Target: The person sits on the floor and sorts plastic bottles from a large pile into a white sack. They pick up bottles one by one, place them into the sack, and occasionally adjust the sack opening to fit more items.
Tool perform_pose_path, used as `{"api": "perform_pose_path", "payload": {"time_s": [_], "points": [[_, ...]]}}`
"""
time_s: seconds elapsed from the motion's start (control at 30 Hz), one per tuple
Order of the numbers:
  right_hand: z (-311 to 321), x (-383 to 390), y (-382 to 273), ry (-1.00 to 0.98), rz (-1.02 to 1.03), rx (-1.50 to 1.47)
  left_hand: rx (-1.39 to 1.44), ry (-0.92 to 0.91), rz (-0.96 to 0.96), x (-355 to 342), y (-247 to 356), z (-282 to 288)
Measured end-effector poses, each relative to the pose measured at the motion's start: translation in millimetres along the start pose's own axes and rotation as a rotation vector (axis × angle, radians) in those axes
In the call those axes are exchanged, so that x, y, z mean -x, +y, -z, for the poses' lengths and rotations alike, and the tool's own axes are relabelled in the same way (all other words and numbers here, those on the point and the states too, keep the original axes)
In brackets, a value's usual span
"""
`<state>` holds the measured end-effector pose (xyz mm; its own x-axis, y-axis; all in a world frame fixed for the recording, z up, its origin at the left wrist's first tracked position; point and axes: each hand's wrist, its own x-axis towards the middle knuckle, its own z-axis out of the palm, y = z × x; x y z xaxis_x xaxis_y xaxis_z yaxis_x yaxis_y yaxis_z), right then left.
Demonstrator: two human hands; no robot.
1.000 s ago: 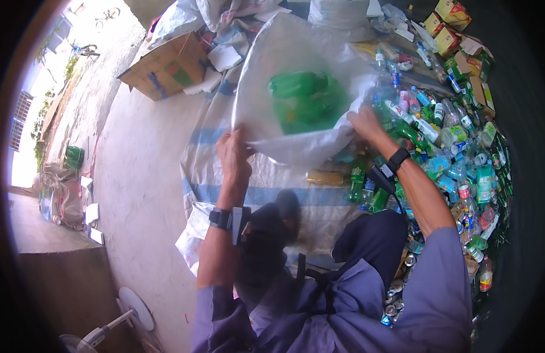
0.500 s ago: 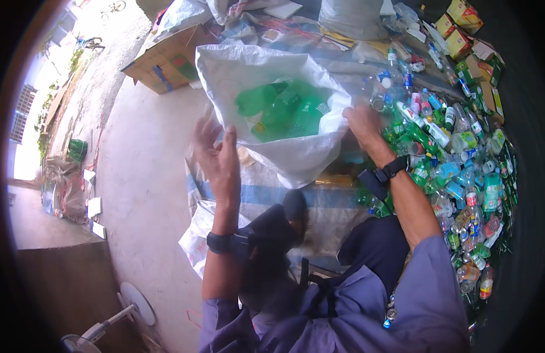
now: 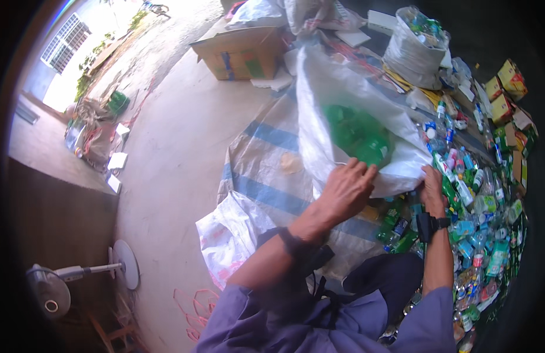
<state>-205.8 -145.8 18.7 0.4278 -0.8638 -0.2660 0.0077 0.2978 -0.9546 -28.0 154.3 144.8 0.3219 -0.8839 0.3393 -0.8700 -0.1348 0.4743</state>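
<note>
A large white woven sack [image 3: 319, 94] gapes wide in front of me, with several green plastic bottles [image 3: 358, 132] lying inside it. The near edge of its mouth is pinched by my left hand [image 3: 350, 187], fingers curled over the rim. My right hand [image 3: 431, 187] grips the rim's right corner, thumb on top. Between and below my hands a few loose green bottles [image 3: 396, 215] lie near my knees. Part of the sack's lower body is hidden behind my hands.
A heap of mixed plastic bottles [image 3: 481, 194] spreads along the right. At the back stand a filled white sack [image 3: 416, 59] and a cardboard box [image 3: 240, 59]. A striped tarp [image 3: 272, 141] covers the floor. A white pedestal fan [image 3: 126, 265] lies at the left; another white sack [image 3: 228, 232] lies nearer.
My left hand, open beside the sack before, has come across to the right and taken hold of the near rim. My view has swung left; the right hand keeps its grip.
</note>
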Motion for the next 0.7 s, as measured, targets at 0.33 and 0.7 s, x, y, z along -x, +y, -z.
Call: {"api": "perform_pose_path", "payload": {"time_s": [0.33, 0.7], "points": [[93, 14, 5, 0.091, -0.108, -0.137, -0.158, 0.073, -0.047, -8, 35, -31], [166, 22, 63, 0.061, 0.111, 0.871, 0.053, -0.106, -0.250, -12, 48, -69]]}}
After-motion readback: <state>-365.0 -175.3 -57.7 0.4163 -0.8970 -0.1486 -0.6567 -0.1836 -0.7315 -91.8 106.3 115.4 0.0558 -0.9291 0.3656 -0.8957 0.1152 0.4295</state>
